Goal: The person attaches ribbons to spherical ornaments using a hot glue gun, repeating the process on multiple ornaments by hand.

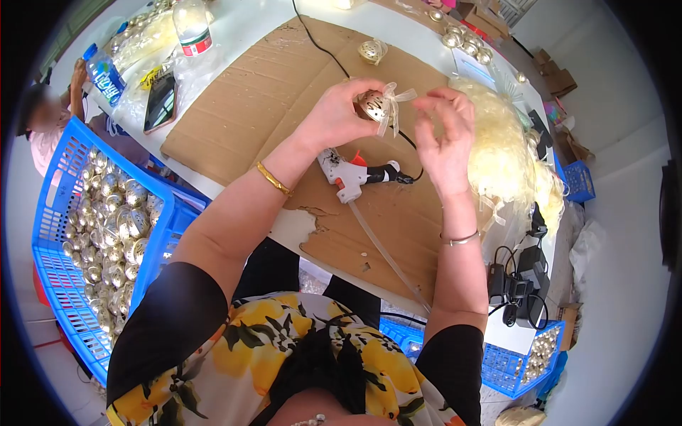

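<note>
Between the thumb and fingers of my left hand (337,117) is a shiny gold ball ornament (372,105) with dark markings. A sheer pale ribbon bow (390,104) sits on its right side. My right hand (447,131) is raised just right of the bow, fingers bent and apart, with nothing visible in them. Below the hands, a white glue gun (344,176) with a black-wrapped nozzle and a clear glue stick (387,255) lies on brown cardboard (249,99). Another ball (372,50), wrapped in pale ribbon, rests higher on the cardboard.
A blue basket (60,277) of gold balls stands left. Pale ribbons (497,142) are heaped right, near black adapters (522,287). A phone (160,103) and bottles (192,28) are at the upper left. Another person (53,121) sits far left. A black cable crosses the cardboard.
</note>
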`<state>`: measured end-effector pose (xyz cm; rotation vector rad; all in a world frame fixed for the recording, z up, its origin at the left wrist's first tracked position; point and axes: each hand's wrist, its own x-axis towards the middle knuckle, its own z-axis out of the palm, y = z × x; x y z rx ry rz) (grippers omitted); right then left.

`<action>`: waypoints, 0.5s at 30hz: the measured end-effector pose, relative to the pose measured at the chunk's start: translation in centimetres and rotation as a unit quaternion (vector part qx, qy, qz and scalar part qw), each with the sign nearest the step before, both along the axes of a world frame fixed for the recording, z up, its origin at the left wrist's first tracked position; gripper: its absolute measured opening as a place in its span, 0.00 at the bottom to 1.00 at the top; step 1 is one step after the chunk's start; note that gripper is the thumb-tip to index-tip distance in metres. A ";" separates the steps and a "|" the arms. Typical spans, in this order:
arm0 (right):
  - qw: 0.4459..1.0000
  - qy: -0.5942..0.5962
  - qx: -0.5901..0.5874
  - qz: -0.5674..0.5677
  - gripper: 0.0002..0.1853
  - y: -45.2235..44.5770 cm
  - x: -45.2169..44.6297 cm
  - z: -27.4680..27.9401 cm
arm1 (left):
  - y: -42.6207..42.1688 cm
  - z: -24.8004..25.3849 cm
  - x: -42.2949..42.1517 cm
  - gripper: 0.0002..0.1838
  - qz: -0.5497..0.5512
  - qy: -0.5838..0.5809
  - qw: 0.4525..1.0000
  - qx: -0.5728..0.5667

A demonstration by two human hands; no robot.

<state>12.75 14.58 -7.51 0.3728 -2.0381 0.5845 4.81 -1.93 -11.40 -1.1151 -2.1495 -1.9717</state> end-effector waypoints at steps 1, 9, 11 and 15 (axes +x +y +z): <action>0.999 -0.009 0.031 -0.003 0.11 -0.2 0.1 -0.2 | 0.0 0.0 0.0 0.27 0.015 -0.004 1.000 0.006; 0.992 -0.086 0.093 -0.031 0.18 -1.4 0.8 -0.4 | 0.2 0.2 0.3 0.26 0.043 0.053 0.997 0.025; 0.992 -0.049 0.105 -0.040 0.19 -1.2 0.5 -0.7 | 0.3 0.1 0.1 0.25 0.040 0.077 0.995 0.038; 0.994 -0.051 0.095 -0.034 0.20 -1.4 0.6 -0.7 | 0.5 0.2 0.2 0.24 0.062 0.121 0.988 0.069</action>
